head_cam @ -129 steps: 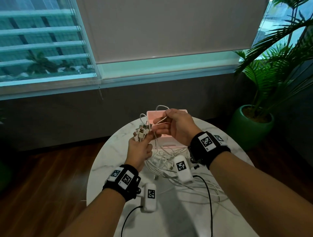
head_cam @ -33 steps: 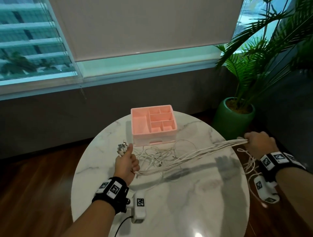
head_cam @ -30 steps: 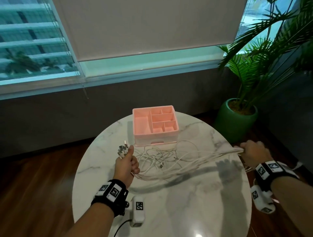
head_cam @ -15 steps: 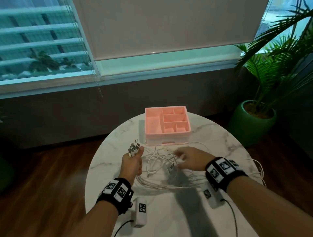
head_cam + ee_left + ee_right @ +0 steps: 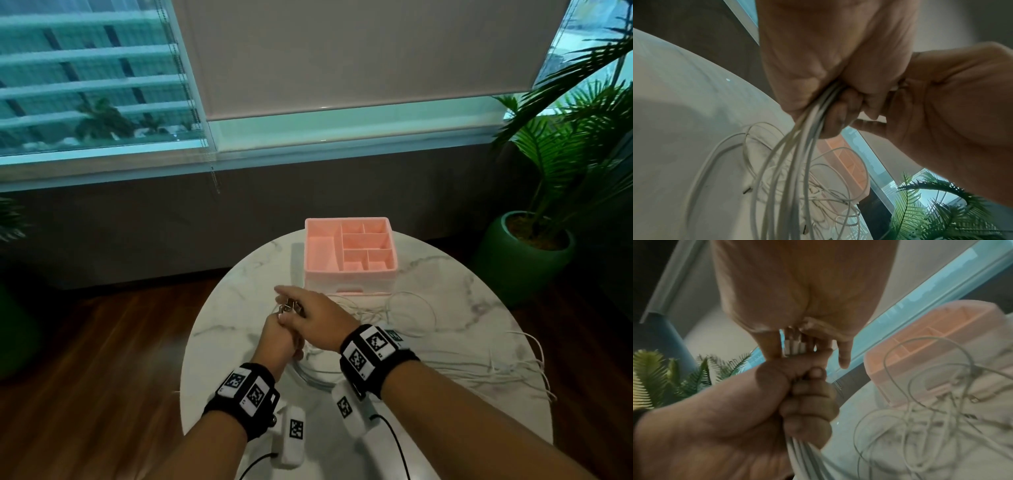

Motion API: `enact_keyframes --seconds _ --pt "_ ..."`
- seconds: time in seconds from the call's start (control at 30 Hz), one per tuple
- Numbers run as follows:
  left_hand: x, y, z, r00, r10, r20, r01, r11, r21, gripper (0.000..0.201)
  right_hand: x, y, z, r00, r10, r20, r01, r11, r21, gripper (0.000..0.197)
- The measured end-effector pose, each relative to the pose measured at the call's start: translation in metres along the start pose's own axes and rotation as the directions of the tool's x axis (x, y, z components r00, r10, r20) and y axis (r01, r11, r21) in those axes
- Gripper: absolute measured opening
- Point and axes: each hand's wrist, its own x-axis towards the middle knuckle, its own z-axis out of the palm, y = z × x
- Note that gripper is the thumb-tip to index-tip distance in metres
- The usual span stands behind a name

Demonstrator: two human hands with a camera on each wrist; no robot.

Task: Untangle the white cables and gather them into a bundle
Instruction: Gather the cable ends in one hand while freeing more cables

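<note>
Several white cables [image 5: 412,310] lie in loose loops across the marble table [image 5: 455,431] and trail toward its right edge. My left hand [image 5: 278,342] grips them together in a fist, and their plug ends [image 5: 289,308] stick up above it. From the left wrist view the cables [image 5: 809,123] hang out of the left hand [image 5: 838,97] down to the table. My right hand [image 5: 317,322] reaches over the fist. In the right wrist view its thumb and a finger pinch the plug ends [image 5: 792,346] just above the left hand [image 5: 807,402]; the other fingers [image 5: 843,356] hang straight.
A pink divided organiser box [image 5: 349,277] stands at the table's far side, just beyond my hands. A potted palm in a green pot [image 5: 524,260] is on the floor to the right. Dark wood floor surrounds the round table, and a low wall and window are behind it.
My right hand has let go of the far ends at the table's right edge and swung back left onto the plug ends. The stretched cables now lie slack. The left fist has stayed put.
</note>
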Motion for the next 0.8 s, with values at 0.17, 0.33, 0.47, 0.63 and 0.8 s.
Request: enact_keyframes --seconds 0.17,0.33,0.47,0.63,0.8 --pt "0.003 0.016 -0.004 0.995 -0.088 -0.045 0.066 0.932 -0.357 0.031 -0.025 0.025 0.022 0.994 0.086 0.073 -0.099 0.975 0.2 0.082" --pt "0.014 0.027 -0.007 0.989 -0.144 -0.029 0.108 0.845 -0.523 0.037 -0.053 0.067 0.039 0.977 0.139 0.162 -0.095 0.962 -0.256 0.034" --pt "0.017 0.019 -0.02 0.977 -0.184 -0.103 0.108 0.857 -0.504 0.033 -0.08 0.109 0.021 0.954 0.286 0.087 -0.195 0.817 -0.543 0.042" --pt "0.018 0.006 -0.024 0.966 -0.173 -0.193 0.071 0.893 -0.444 0.039 -0.118 0.162 -0.014 0.881 0.472 -0.024 -0.35 0.618 -0.704 0.032" --pt "0.02 -0.005 -0.03 0.956 -0.185 -0.226 0.071 0.898 -0.435 0.045 -0.145 0.202 -0.074 0.735 0.634 -0.24 -0.601 0.446 -0.663 0.015"
